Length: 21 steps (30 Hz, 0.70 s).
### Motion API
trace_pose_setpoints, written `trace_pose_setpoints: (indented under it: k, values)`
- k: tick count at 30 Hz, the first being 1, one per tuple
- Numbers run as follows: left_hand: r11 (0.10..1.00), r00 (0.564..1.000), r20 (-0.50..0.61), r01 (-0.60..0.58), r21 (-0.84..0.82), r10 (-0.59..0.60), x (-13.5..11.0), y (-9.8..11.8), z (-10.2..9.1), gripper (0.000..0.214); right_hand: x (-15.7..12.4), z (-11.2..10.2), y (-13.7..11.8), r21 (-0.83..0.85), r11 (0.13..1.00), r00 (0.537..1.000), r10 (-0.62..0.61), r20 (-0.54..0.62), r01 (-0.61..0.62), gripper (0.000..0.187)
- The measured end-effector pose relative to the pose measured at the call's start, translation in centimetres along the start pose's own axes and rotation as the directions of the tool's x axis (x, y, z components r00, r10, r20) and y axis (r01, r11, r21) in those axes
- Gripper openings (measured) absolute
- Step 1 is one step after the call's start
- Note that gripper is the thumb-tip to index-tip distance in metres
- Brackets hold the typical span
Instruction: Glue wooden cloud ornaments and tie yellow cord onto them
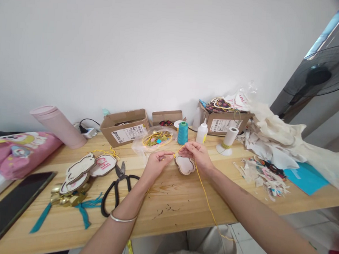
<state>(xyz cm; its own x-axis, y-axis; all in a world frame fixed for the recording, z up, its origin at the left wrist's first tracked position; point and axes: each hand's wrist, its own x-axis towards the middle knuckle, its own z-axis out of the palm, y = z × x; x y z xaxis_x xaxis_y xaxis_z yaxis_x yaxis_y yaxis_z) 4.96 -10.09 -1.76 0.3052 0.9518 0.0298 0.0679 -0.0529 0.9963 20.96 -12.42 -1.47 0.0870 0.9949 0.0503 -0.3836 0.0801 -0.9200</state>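
My left hand (158,163) pinches the yellow cord (205,194) at the upper left edge of a small flower-shaped white piece (185,165) with a brown rim. Just right of it, my right hand (197,154) has its fingertips closed on the same cord, a little higher. The white piece hangs or rests between both hands; I cannot tell whether it touches the table. From my right hand the cord runs down past the table's front edge. Black-handled scissors (119,183) lie partly open left of my left forearm.
Several shaped pieces (80,168) with gold bells and teal tassels lie left, near a phone (14,206) and a pink tumbler (58,125). Behind are cardboard boxes (124,128), a teal thread cone (182,133), a white bottle (202,132) and a spool (230,139). Fabric scraps (265,177) lie right.
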Motion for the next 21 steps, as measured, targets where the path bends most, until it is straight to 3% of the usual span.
trace_pose_setpoints:
  k: [6,12,18,21]
  values:
    - [0.999,0.999,0.038,0.033,0.005,-0.034,-0.21,0.07,0.22,0.029,0.02,-0.25,0.18,0.072,0.996,0.998,0.059,0.025,-0.061,0.021]
    - [0.990,0.990,0.048,-0.133,0.057,0.130,-0.22,0.22,0.24,0.026,0.04,-0.18,-0.18,0.113,0.991,0.997,0.072,0.010,-0.073,0.017]
    - [0.993,0.995,0.033,-0.101,0.063,0.099,-0.28,0.29,0.46,0.022,0.14,-0.27,-0.10,0.249,0.954,0.984,0.178,-0.028,-0.166,0.013]
    - [0.995,0.996,0.013,-0.088,0.045,0.088,-0.35,0.46,0.52,0.021,0.09,-0.26,-0.05,0.242,0.958,0.986,0.167,-0.028,-0.155,0.013]
